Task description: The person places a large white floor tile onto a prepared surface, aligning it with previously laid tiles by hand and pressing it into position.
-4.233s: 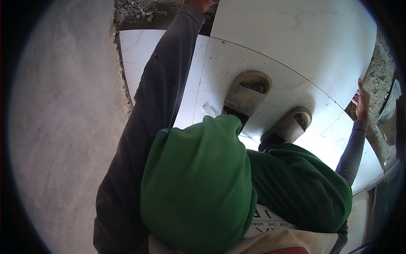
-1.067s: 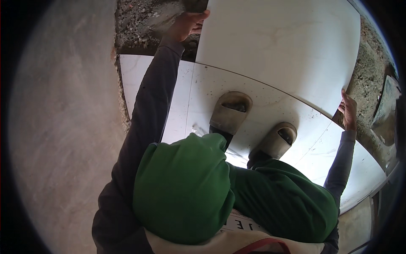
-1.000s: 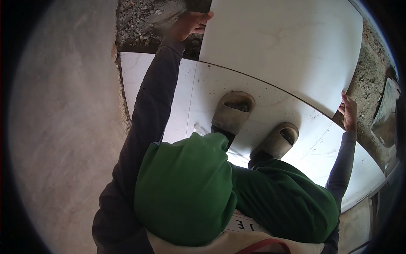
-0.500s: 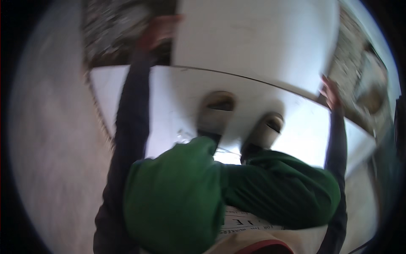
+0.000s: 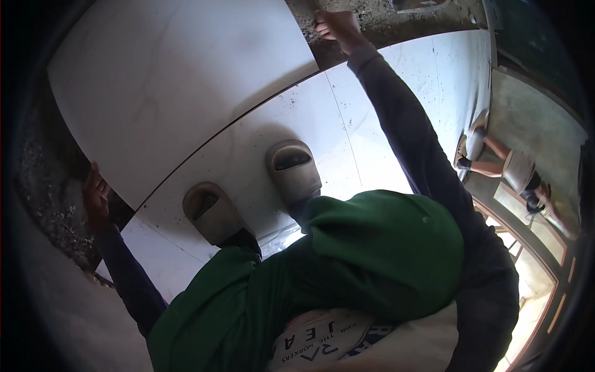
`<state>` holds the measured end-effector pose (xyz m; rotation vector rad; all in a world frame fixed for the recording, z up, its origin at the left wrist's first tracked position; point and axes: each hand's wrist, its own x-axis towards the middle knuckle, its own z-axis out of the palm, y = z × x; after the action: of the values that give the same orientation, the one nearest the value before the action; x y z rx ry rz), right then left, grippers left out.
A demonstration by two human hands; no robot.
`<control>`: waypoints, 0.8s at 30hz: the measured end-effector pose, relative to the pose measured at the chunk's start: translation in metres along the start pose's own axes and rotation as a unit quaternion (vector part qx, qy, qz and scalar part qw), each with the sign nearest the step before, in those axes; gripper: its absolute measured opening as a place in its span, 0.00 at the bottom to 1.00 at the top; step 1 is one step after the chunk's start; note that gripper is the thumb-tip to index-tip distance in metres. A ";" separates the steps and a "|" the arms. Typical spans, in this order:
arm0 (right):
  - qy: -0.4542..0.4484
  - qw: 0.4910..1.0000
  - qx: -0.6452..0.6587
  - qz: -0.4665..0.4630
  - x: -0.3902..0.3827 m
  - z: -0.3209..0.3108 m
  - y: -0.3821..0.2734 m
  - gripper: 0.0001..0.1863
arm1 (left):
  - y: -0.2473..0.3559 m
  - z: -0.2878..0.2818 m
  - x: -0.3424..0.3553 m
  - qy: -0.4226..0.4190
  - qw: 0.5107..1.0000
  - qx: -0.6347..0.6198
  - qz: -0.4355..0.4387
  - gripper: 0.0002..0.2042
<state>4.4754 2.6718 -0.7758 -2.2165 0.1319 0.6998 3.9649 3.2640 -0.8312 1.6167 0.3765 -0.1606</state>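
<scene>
1. A large, rectangular, faintly veined white tile is lying between the left hand and the right hand.
2. The left is sitting at one edge, the right curling just beside the other.
3. I can't tell either grip.

Mixed light, dim o/all. Brightest spot: opening at lower R, blown out nr-white. Tiled floor catches strong glare nr the knees & betw. the legs, fading to grayish twd its far L corner. Large tile has a soft sheen, w/ a blurry shadow by its near R corner; faint shadows also past the slippers. L hand & gravel in shade. Fisheye bows seams; rim vignettes to blk. Center fairly sharp, outer edges softer.
</scene>
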 end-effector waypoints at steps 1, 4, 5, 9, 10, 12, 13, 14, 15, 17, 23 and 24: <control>0.099 0.995 -0.020 0.002 0.001 -0.008 0.004 0.21 | -0.002 -0.004 0.001 -0.011 1.000 -0.020 0.000 0.42; 0.004 0.999 0.022 -0.039 -0.008 -0.031 0.012 0.20 | -0.007 -0.009 0.005 -0.018 1.000 0.003 -0.006 0.41; -0.032 0.997 0.037 -0.052 -0.015 -0.035 0.012 0.19 | -0.007 -0.007 0.006 0.013 0.999 -0.005 -0.050 0.41; -0.132 0.988 0.041 -0.072 -0.036 -0.021 0.012 0.19 | 0.012 0.016 0.002 0.119 0.985 0.010 -0.129 0.40; -0.170 0.982 0.016 -0.083 -0.037 -0.013 0.011 0.19 | 0.020 0.024 -0.001 0.107 0.989 0.089 -0.054 0.40; -0.173 0.981 -0.032 -0.081 -0.035 -0.003 0.011 0.19 | 0.040 0.038 -0.004 0.176 0.972 0.037 -0.153 0.40; -0.194 0.973 -0.083 -0.092 -0.034 0.000 0.012 0.19 | 0.050 0.043 -0.005 0.233 0.944 -0.017 -0.233 0.40; -0.188 0.975 -0.075 -0.091 -0.033 0.001 0.014 0.19 | 0.059 0.048 -0.006 0.233 0.942 -0.002 -0.241 0.40; -0.197 0.970 -0.066 -0.125 -0.032 0.001 0.016 0.19 | 0.066 0.054 -0.009 0.215 0.931 -0.023 -0.293 0.41; -0.201 0.965 -0.053 -0.161 -0.031 -0.001 0.021 0.20 | 0.074 0.066 -0.017 0.195 0.919 -0.038 -0.341 0.42; -0.222 0.962 0.004 -0.158 -0.024 -0.004 0.034 0.20 | 0.053 0.074 -0.042 0.270 0.902 -0.008 -0.336 0.43; -0.215 0.964 0.001 -0.157 -0.022 -0.003 0.036 0.20 | 0.046 0.068 -0.042 0.280 0.896 0.000 -0.345 0.43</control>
<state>4.4472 2.6421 -0.7871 -1.9691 -0.4279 0.9738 3.9491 3.1886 -0.7798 1.4458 1.3968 -0.2259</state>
